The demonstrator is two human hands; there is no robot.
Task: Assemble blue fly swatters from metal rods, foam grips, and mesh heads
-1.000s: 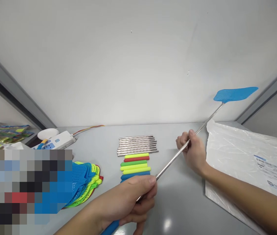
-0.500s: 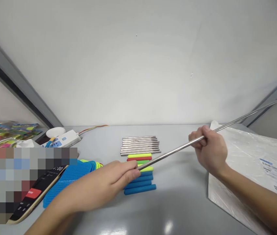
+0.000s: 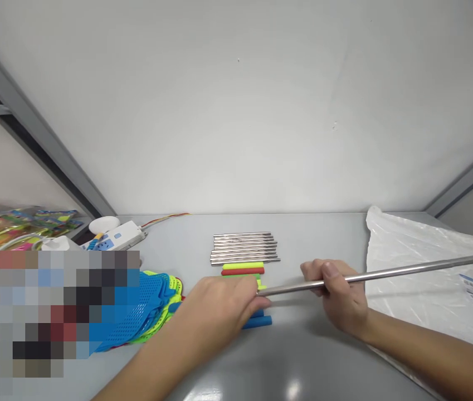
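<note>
Both my hands hold one long steel rod point(image 3: 407, 271) that lies almost level above the grey table point(image 3: 303, 345) and runs off the right edge. My left hand point(image 3: 223, 303) is closed round its near end, above a row of coloured foam grips point(image 3: 244, 269). My right hand point(image 3: 340, 292) pinches the rod a little further along, fingers wrapped over it. The swatter head at the rod's far end is out of view. Several bare steel rods point(image 3: 244, 248) lie in a neat row behind the grips.
A stack of blue, green and yellow mesh swatter heads point(image 3: 152, 306) lies at the left. A white power strip point(image 3: 115, 236) with a cable sits at the back left. A clear plastic bag point(image 3: 428, 278) covers the right side. A blurred block hides the near left.
The rod has swung down from pointing up and right to nearly level. Its blue head has left the view. Both hands have dropped towards the table.
</note>
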